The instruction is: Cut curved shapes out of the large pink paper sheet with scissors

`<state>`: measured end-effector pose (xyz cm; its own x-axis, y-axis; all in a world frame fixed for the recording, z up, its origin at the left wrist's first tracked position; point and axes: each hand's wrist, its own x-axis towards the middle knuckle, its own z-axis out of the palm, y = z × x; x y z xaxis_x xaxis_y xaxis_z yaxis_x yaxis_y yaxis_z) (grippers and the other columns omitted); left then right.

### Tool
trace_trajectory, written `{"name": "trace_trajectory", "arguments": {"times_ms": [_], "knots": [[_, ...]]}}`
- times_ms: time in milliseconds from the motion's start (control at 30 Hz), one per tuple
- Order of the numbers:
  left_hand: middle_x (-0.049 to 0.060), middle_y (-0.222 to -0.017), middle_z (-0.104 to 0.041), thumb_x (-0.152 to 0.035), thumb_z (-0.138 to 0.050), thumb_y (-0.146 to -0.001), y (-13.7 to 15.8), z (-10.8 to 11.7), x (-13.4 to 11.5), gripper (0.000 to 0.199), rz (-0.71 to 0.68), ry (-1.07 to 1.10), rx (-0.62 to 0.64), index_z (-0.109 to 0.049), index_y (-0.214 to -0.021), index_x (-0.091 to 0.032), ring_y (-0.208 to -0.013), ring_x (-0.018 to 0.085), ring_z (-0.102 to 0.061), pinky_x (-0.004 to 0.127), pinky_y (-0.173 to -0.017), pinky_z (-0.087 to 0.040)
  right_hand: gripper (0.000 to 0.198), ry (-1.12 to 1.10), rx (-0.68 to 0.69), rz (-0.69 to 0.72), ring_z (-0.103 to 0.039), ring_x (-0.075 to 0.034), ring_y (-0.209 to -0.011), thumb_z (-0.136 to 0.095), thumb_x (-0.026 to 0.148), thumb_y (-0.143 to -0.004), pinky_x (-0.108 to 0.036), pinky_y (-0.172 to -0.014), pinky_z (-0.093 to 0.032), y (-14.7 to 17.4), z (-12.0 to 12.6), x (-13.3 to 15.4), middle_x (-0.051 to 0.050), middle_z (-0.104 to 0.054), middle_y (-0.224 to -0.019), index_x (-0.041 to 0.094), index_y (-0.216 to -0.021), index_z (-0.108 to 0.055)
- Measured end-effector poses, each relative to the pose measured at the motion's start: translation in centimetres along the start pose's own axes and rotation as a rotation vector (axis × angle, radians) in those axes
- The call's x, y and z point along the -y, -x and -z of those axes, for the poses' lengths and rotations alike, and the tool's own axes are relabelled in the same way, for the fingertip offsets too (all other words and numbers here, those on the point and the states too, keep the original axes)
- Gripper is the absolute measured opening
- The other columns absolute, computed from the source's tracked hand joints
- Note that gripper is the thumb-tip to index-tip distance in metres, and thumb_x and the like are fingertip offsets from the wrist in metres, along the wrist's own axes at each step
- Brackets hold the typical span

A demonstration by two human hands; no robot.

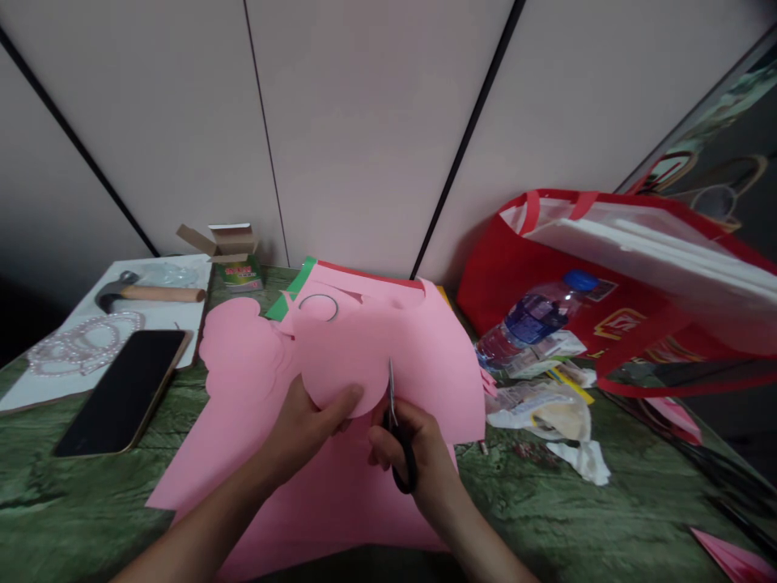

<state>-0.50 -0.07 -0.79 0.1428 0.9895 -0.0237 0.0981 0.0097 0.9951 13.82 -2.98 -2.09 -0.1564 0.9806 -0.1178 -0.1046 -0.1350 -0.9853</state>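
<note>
My left hand is closed on a sheet of pink paper, its thumb lying on top near the rounded lower edge. In my right hand is a pair of scissors with black handles. Their blades point away from me and lie at the paper, along the right side of the rounded part. The sheet extends to the right beyond the blades. Under both hands lie larger pink sheets, and a stack of scalloped pink cutouts sits to the left. My fingers hide part of the scissors.
At left are a phone, a bead string, a hammer and a small open box. To the right stand a bottle and a red bag, with crumpled wrappers in front. A wall rises behind.
</note>
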Motion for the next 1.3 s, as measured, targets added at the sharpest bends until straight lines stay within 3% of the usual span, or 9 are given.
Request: {"name": "trace_trajectory", "arguments": {"times_ms": [500, 900, 1100, 1300], "knots": [[-0.006, -0.042, -0.046, -0.030, -0.058, -0.075, -0.1, -0.1, 0.0, 0.023, 0.008, 0.011, -0.035, -0.050, -0.059, -0.015, -0.039, 0.007, -0.043, 0.019, -0.038, -0.033, 0.020, -0.015, 0.010, 0.015, -0.042, -0.007, -0.038, -0.061, 0.030, -0.068, -0.020, -0.039, -0.032, -0.1, 0.1, -0.5, 0.007, -0.044, -0.042, 0.017, -0.061, -0.048], [-0.005, -0.039, -0.045, -0.028, -0.059, -0.072, -0.2, 0.0, -0.2, 0.025, -0.001, 0.001, -0.096, -0.049, -0.052, -0.016, -0.037, 0.008, -0.042, 0.021, -0.037, -0.032, 0.016, -0.026, 0.025, 0.016, -0.043, -0.007, -0.037, -0.060, 0.027, -0.070, -0.019, -0.039, -0.033, 0.0, 0.0, -1.1, 0.009, -0.043, -0.040, 0.017, -0.062, -0.050], [-0.004, -0.041, -0.046, -0.035, -0.050, -0.080, 0.0, -0.2, 0.1, 0.035, -0.052, 0.029, -0.048, -0.047, -0.050, -0.016, -0.039, 0.009, -0.045, 0.022, -0.040, -0.036, 0.017, -0.091, 0.066, 0.022, -0.044, -0.007, -0.038, -0.059, 0.028, -0.074, -0.020, -0.040, -0.036, 0.3, -0.3, -1.3, 0.008, -0.044, -0.044, 0.016, -0.065, -0.050], [-0.004, -0.049, -0.052, -0.028, -0.056, -0.076, 0.5, -0.5, -0.7, 0.024, -0.013, -0.066, 0.037, -0.051, -0.055, -0.017, -0.047, 0.011, -0.051, 0.021, -0.045, -0.041, 0.021, -0.116, 0.085, 0.047, -0.042, -0.006, -0.039, -0.062, 0.032, -0.073, -0.020, -0.041, -0.036, 0.2, -0.6, -0.6, 0.006, -0.046, -0.050, 0.016, -0.063, -0.052]]}}
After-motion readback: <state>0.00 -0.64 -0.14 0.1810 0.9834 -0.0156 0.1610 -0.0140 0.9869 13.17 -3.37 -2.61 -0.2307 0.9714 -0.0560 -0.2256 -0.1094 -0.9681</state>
